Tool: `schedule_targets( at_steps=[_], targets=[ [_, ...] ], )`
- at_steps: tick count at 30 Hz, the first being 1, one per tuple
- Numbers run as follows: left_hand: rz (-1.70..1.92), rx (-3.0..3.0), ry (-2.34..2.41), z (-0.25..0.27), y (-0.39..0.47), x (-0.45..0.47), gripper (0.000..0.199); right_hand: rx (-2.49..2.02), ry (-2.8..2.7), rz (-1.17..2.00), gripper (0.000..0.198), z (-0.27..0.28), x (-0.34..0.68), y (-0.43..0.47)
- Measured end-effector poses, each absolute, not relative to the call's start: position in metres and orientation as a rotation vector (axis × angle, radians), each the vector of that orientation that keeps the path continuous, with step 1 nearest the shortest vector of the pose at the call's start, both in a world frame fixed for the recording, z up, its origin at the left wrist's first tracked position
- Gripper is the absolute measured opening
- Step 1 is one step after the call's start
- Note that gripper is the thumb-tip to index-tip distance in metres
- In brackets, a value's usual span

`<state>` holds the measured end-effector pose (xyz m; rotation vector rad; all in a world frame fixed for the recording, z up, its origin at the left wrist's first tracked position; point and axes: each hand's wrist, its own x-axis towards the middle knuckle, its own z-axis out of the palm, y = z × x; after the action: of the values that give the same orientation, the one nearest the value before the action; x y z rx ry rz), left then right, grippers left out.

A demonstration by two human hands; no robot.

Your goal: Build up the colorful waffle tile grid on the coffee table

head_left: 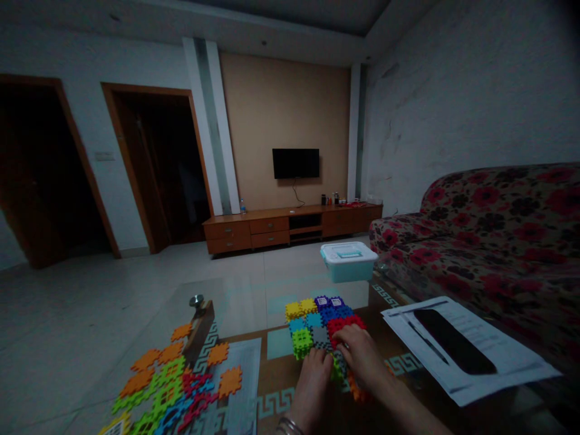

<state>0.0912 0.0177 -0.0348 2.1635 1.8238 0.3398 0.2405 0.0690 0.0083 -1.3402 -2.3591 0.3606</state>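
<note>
Tiles (321, 336), square, notched and multicoloured, lay interlocked on the glassy, meander-patterned desk (274, 373); left hand (313, 380) and right hand (361, 353), curled side by side, touched them, though whether they gripped could not be discerned.

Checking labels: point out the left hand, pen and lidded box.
Left hand (315, 376), head view: back of the hand.
Pen (429, 344), head view: middle of the barrel.
Lidded box (355, 271), head view: teal front wall.
</note>
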Motion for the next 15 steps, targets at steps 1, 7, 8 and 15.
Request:
schedule_targets(
  at_steps=[1, 7, 8, 15],
  targets=[
    [0.314, 2.174, 1.834, -0.034, 0.017, 0.093, 0.042, -1.340, -2.361, 0.362, 0.029, 0.006, 0.242, 0.070],
    [0.353, 2.172, 1.924, -0.025, 0.006, 0.086, 0.033, -1.237, -2.410, 0.376, 0.030, -0.005, 0.238, 0.077],
    [0.362, 2.155, 1.951, -0.022, 0.002, 0.080, 0.032, -1.210, -2.424, 0.379, 0.030, -0.007, 0.233, 0.076],
    [0.411, 1.819, 2.415, 0.017, -0.057, -0.011, 0.046, -0.922, -2.610, 0.523, 0.034, -0.011, 0.161, 0.035]
  ],
)
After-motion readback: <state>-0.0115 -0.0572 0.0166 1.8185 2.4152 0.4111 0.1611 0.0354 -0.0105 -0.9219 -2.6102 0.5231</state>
